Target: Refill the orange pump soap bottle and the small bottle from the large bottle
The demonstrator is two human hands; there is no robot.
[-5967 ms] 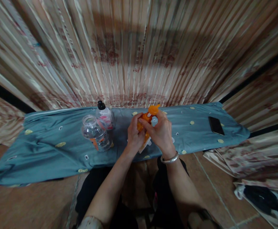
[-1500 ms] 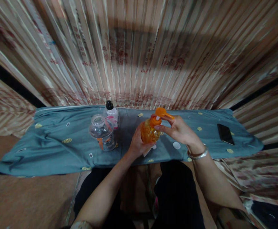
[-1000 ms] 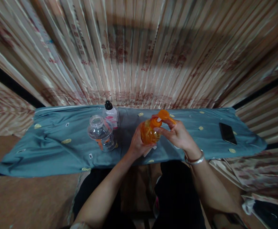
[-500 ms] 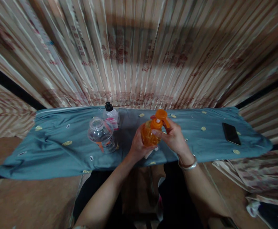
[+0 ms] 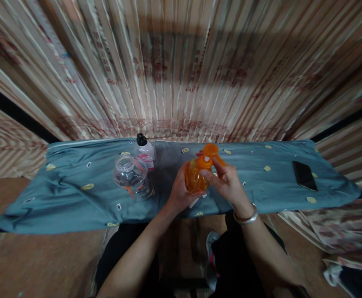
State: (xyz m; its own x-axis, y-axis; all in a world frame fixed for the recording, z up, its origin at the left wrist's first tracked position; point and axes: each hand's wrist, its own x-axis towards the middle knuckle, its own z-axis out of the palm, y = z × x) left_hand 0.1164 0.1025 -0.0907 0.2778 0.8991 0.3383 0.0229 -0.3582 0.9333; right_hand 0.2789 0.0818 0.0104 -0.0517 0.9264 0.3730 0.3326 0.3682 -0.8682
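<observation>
An orange pump bottle [image 5: 194, 178] with amber liquid or tinted plastic is between my hands, above the front part of the covered table. My left hand [image 5: 179, 188] is wrapped around its body from the left. At the bottle's neck, the thumb and fingers of my right hand [image 5: 227, 178] close around the orange collar and pump head [image 5: 211, 150]. A short white stem shows under the head. Left of my hands stands a clear, wide plastic bottle [image 5: 131, 176] without a cap. Just behind it is a pale bottle with a black top [image 5: 145, 153] and a pink label.
A teal patterned cloth [image 5: 75, 203] covers the narrow table. A black phone [image 5: 304, 175] lies near its right end. Something small and white [image 5: 196, 201] sits below the pump bottle. Striped curtains [image 5: 181, 82] hang close behind and at both sides.
Both hands keep their hold on the pump bottle, which has shifted only very slightly down and right in the view. The bottles at left stay put.
</observation>
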